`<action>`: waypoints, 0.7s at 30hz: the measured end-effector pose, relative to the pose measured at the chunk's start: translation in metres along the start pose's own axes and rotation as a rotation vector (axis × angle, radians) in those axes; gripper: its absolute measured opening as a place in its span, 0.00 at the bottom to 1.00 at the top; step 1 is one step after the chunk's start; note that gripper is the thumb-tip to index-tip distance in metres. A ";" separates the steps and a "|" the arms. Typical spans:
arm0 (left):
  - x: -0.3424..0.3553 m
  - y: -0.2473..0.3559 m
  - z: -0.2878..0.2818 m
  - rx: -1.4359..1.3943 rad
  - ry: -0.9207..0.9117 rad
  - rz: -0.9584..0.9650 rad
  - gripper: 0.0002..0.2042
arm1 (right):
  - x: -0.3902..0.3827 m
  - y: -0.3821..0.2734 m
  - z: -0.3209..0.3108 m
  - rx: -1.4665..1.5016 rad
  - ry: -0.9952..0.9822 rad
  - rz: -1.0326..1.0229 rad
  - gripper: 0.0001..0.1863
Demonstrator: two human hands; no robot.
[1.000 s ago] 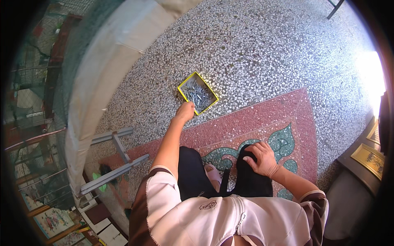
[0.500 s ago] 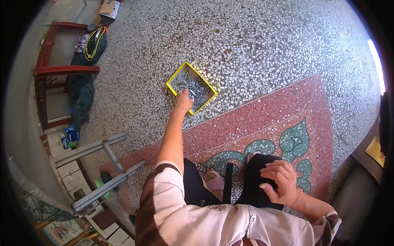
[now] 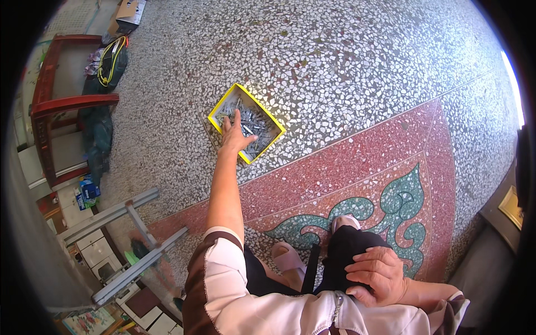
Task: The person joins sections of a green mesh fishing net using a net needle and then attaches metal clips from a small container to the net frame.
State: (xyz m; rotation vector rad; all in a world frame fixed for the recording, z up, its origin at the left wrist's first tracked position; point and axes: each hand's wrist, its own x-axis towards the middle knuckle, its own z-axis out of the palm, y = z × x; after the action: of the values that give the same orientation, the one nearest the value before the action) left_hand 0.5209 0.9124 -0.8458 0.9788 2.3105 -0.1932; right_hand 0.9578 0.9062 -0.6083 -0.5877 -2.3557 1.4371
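Observation:
A shallow box with a yellow rim [image 3: 261, 108] sits on the floor ahead of me. Inside lies a heap of slim silvery metal pieces [image 3: 257, 119], like nails or screws but too small to tell. My left hand [image 3: 234, 137] reaches over the box's near left side, fingers and thumb spread above the heap, with nothing visibly gripped. Whether the fingertips touch the pieces is unclear. My right hand [image 3: 378, 276] rests on my right thigh, back up, fingers laid out and loosely bent, holding nothing.
Speckled terrazzo floor [image 3: 346, 72] surrounds the box, with a red band [image 3: 335, 148] and green leaf pattern nearer me. To the left stand a metal frame [image 3: 131, 215], a reddish wooden chair [image 3: 75, 101] and a dark bag [image 3: 114, 67]. A cardboard box [image 3: 129, 12] is farther back.
My left hand has gone from bunched fingers in the metal pieces to spread fingers over them. The right hand stays on the thigh. The view has shifted slightly.

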 end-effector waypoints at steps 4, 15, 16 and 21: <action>0.000 0.018 0.004 0.349 -0.041 -0.087 0.57 | 0.000 0.005 -0.001 0.014 0.000 0.013 0.12; 0.003 0.024 0.016 0.551 0.076 0.016 0.51 | 0.003 0.014 -0.002 0.019 -0.009 -0.008 0.12; 0.001 0.024 0.015 0.456 0.080 0.016 0.50 | 0.002 0.014 -0.002 0.018 -0.009 -0.004 0.12; 0.003 0.019 0.024 0.392 0.168 0.038 0.45 | 0.004 0.016 -0.003 0.010 0.001 -0.003 0.11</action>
State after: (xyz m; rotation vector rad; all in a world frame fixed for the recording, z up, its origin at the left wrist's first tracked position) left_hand 0.5439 0.9188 -0.8650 1.2707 2.4557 -0.5858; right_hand 0.9589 0.9169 -0.6209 -0.5816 -2.3457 1.4463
